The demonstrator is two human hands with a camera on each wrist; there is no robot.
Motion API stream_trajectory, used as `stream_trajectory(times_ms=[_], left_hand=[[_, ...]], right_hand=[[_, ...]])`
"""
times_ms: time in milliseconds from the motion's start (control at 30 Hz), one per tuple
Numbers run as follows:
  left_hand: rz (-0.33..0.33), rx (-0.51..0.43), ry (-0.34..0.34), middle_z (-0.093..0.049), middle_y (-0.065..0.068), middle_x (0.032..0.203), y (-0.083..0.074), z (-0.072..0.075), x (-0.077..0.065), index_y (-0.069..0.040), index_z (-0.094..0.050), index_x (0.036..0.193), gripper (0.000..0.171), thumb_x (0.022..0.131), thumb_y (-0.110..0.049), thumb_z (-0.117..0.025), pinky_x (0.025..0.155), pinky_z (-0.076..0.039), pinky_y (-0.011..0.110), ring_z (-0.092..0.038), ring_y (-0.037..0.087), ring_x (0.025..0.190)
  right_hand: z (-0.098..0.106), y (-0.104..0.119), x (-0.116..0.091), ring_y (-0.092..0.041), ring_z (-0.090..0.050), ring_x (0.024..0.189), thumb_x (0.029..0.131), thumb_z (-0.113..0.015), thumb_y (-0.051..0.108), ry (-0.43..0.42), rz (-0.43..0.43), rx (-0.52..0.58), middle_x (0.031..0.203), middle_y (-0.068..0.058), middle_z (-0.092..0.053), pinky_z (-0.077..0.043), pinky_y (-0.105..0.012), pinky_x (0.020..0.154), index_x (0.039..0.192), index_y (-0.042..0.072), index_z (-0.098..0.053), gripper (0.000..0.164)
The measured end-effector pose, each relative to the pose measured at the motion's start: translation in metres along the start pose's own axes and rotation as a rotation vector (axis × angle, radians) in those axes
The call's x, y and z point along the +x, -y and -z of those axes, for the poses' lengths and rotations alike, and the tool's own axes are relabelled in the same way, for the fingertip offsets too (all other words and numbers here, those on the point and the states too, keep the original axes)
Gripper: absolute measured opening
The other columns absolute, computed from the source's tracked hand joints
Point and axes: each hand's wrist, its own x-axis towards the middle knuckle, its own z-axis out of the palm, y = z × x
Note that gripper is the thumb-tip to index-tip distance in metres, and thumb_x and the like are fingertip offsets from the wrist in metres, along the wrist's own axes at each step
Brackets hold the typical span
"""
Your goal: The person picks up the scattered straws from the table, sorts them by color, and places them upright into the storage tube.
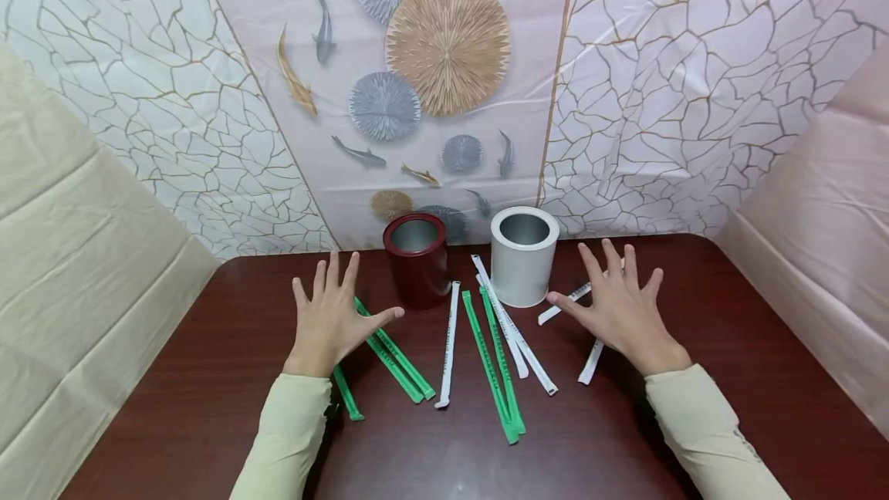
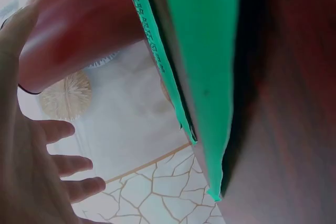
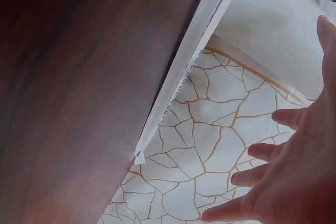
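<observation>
**Q:** so what are your hands up to?

**Me:** Both are out over the table (image 1: 764, 361), fingers spread wide apart. That goes for my left hand (image 1: 329, 330) and my right hand (image 1: 628, 319).

**Q:** ok, what's near the left?

**Me:** A green pair of sticks (image 1: 393, 369) runs out from behind my thumb, and a lone green stick (image 1: 346, 394) pokes out by the wrist. The dark red can (image 1: 420, 276) stands just past the thumb.

**Q:** and the right?

**Me:** One white stick (image 1: 566, 305) slants under my thumb, another short bit of white (image 1: 590, 365) shows nearer my wrist. The white can (image 1: 524, 268) is upright right off my thumb tip; can't tell if they touch. Between my hands: a single white one (image 1: 448, 346), two more greens (image 1: 490, 369) and a crossed white pair (image 1: 517, 332).
</observation>
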Motion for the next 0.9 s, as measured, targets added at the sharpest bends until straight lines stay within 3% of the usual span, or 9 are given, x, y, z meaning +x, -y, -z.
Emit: stream_trajectory(times_ms=[167,467,667,900], left_hand=[[-0.014,-0.012,0.012,-0.018,0.02,0.174,0.0,0.002,0.006,-0.014,-0.023,0.17,0.124,0.08,-0.093,-0.054,0.12,-0.005,0.078,-0.018,0.043,0.16],[-0.011,-0.088,0.031,-0.024,0.015,0.174,0.002,0.0,0.001,-0.012,-0.023,0.169,0.122,0.082,-0.092,-0.054,0.122,-0.009,0.075,-0.023,0.04,0.159],[-0.02,-0.196,-0.008,-0.033,0.015,0.17,-0.004,-0.004,0.001,-0.011,-0.032,0.166,0.116,0.084,-0.088,-0.059,0.122,-0.019,0.071,-0.034,0.038,0.155],[-0.017,-0.207,0.008,-0.035,0.016,0.169,-0.006,-0.005,0.002,-0.012,-0.033,0.166,0.114,0.084,-0.087,-0.059,0.122,-0.02,0.07,-0.036,0.04,0.153]], right_hand=[[0.006,-0.002,0.003,-0.059,-0.007,0.155,0.092,-0.057,0.079,-0.007,-0.001,0.031,0.169,-0.032,-0.016,-0.004,-0.089,0.108,0.168,0.008,-0.024,0.108],[0.028,0.011,0.015,-0.055,-0.031,0.148,0.097,-0.064,0.066,-0.078,0.12,0.108,0.163,-0.031,-0.032,-0.026,-0.079,0.111,0.162,0.003,-0.036,0.095],[0.039,0.022,0.031,-0.045,-0.033,0.152,0.098,-0.067,0.06,-0.051,0.185,0.217,0.165,-0.02,-0.035,-0.034,-0.07,0.115,0.163,0.008,-0.038,0.088],[0.035,0.04,0.064,-0.04,-0.033,0.154,0.099,-0.065,0.06,0.024,0.249,0.269,0.168,-0.015,-0.035,-0.033,-0.065,0.119,0.162,0.008,-0.04,0.086]])
